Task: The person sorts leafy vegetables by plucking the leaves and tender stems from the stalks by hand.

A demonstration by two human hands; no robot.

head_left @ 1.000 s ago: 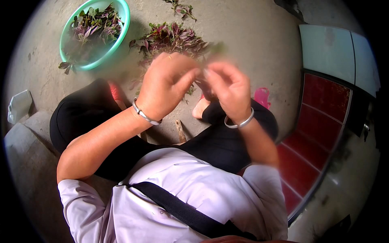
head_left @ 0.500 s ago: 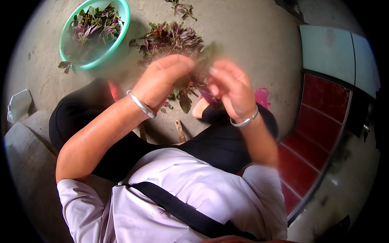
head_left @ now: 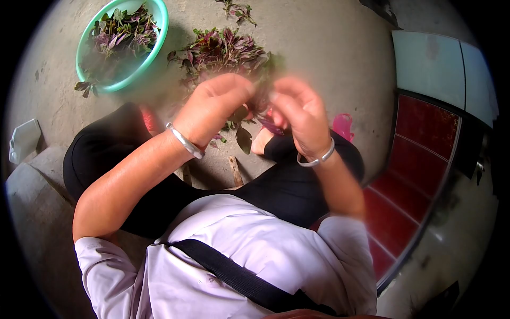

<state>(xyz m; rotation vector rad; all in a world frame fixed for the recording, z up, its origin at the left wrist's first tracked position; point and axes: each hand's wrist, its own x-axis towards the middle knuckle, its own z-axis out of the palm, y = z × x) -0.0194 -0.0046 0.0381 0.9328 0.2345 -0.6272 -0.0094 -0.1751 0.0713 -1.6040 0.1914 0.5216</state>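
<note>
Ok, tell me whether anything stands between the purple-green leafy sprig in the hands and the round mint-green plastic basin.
In this view, the bare left hand lies between the sprig and the basin; the low purple-green leaf pile lies on the grey floor beyond. No other barrier shows.

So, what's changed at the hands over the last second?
The left hand has shifted slightly left, widening the gap from the right hand; more leaves now show between and below. Any release is unclear. The green basin and leaf pile stayed put.
</note>
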